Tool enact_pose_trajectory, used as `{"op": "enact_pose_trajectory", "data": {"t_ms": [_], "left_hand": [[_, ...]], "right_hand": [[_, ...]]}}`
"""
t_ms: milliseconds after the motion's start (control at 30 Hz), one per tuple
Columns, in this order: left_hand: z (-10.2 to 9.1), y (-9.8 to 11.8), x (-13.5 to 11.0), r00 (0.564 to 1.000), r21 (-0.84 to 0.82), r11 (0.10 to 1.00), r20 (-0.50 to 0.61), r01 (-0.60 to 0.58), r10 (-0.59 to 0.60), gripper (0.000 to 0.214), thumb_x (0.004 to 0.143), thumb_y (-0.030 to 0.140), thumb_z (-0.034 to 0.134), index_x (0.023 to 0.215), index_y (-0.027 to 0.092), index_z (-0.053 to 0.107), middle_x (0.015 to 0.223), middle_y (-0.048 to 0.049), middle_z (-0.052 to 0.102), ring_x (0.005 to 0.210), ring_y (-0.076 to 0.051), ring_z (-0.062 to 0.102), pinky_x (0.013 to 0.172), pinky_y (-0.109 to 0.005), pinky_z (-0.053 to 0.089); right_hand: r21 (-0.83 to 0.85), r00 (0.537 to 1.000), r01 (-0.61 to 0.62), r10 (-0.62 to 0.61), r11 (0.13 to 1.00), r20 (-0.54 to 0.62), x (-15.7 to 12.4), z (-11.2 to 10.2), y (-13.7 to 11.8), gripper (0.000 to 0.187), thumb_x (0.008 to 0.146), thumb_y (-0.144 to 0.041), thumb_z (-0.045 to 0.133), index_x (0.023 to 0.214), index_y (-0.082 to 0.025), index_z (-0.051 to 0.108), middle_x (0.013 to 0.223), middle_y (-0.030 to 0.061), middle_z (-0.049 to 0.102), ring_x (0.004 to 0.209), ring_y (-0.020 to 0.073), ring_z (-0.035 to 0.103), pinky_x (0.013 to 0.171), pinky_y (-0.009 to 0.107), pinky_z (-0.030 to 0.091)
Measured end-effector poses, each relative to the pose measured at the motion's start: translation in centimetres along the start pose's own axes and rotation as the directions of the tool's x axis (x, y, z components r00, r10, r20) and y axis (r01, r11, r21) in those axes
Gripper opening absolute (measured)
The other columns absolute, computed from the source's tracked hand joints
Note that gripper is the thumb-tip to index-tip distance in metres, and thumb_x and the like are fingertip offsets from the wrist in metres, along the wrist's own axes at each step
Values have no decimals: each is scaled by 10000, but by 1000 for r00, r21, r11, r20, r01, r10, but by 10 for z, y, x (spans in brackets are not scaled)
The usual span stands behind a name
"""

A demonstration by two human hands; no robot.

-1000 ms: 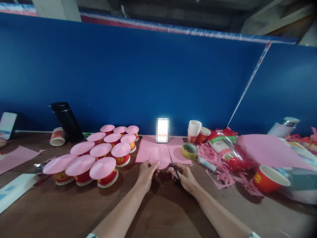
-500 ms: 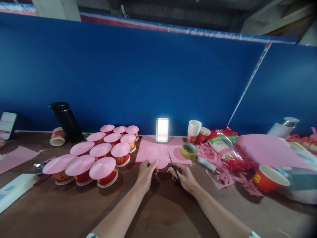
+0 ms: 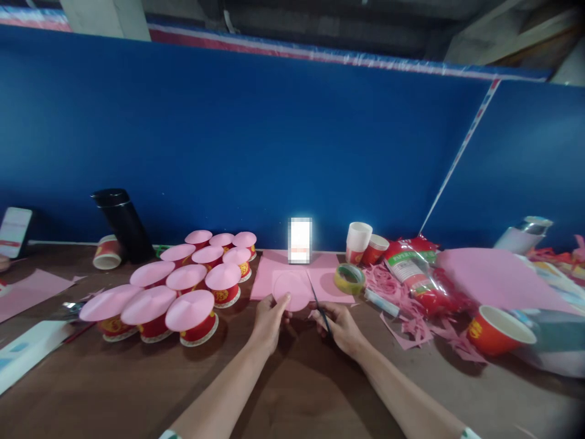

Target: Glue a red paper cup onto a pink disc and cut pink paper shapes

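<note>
Now | left hand (image 3: 269, 318) pinches pink disc (image 3: 292, 291) | right hand (image 3: 340, 326) grips scissors (image 3: 319, 303)

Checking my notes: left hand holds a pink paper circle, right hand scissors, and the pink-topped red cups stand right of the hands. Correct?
No: the head view shows the pink-topped red cups left of the hands, not right. The left hand does hold the pink paper circle, the right hand the scissors.

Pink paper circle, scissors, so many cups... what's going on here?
The left hand pinches a pink paper circle; the right hand holds scissors, blades up beside the circle's right edge. Upside-down red cups with pink paper caps stand to the left. Pink scraps and a tape roll lie to the right.
</note>
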State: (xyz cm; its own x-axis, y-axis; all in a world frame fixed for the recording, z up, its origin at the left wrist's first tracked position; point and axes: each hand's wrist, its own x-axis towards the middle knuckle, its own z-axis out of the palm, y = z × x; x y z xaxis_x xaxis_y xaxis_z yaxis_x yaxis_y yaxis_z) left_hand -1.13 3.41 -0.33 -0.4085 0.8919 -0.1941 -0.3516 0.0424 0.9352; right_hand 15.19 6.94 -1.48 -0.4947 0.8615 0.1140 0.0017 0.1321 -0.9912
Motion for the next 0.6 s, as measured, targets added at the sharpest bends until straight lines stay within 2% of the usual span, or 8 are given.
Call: {"op": "enact_pose_trajectory", "data": {"t_ms": [600], "left_hand": [[2,0,-2,1000,62,998,4,-8,8,336,584,397,695,619,149,470,459,49,483,408,-63,461,382,-158,321]], "right_hand": [[64,1000,3,-4,998,16,-2,1,-6,367,720,-401,634,954,-121,594,529,-33,521,459,77,445,447,195,373]]}}
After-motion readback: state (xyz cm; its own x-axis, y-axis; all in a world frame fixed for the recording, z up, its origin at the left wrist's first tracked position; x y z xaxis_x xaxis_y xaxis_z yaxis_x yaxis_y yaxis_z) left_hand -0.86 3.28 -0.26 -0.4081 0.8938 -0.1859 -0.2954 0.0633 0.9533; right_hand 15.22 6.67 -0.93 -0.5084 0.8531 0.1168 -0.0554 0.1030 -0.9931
